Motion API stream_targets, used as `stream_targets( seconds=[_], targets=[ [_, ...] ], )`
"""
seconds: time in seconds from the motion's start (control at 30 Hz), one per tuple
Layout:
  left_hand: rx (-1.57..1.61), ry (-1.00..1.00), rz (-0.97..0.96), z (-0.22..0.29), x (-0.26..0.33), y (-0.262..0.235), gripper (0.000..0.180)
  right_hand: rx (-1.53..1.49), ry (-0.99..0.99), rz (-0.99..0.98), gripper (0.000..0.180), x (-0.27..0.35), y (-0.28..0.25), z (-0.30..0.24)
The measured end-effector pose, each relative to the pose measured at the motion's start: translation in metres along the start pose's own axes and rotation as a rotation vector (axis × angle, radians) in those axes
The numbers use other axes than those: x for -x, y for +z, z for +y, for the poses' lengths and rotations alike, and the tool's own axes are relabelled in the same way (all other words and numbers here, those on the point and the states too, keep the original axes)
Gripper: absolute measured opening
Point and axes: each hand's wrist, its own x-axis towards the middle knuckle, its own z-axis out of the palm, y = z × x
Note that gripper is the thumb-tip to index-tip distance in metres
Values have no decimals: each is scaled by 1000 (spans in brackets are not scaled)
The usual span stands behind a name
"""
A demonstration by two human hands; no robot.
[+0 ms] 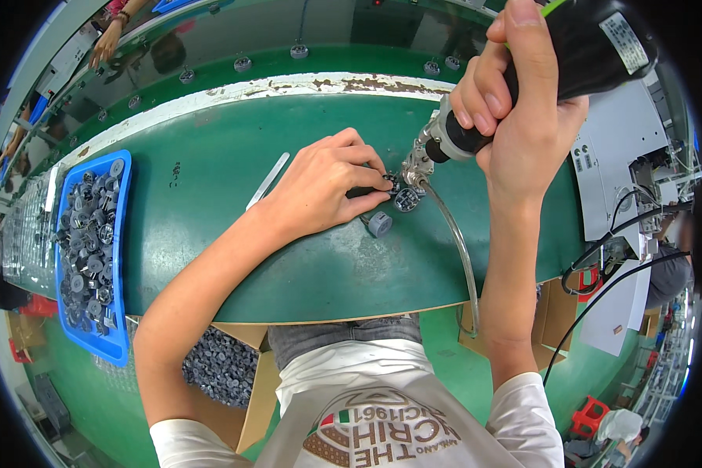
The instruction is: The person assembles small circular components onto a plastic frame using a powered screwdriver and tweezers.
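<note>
A black power screwdriver (585,54) is gripped in my raised right hand (526,117), tilted so that its metal nose (419,165) points down at the green table. From that nose hangs a clear tube (459,242). My left hand (324,187) rests on the table with fingers and thumb closed around a small dark part (391,186), mostly hidden, beside the screwdriver's tip. A round part with its inside showing (405,200) lies just under the tip. Nearer me sits a grey round cap-like part (379,224). Behind my left wrist lies a thin silver strip (269,179).
At the left, a blue tray (125,257) full of grey round parts overhangs the table edge. Below it, an open carton (261,398) holds many more. Beyond a worn white rail (249,90), several round parts sit on a green belt. Another person's hand (108,45) shows far left.
</note>
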Motion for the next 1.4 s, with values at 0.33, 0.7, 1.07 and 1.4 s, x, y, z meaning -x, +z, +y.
stream_targets(
  seconds=[0.33,0.7,1.07,1.4],
  targets=[
    [-76,-15,54,5,-3,6,19,52,-142,-299,30,-22,-17,17],
    [18,-143,71,-6,2,6,20,-605,-64,-704,38,-50,-39,-7],
    [22,-92,42,-7,1,7,21,23,-207,-289,32,-32,-14,14],
    [30,-94,57,-7,1,9,19,15,-225,-302,30,-31,-10,21]
  ],
)
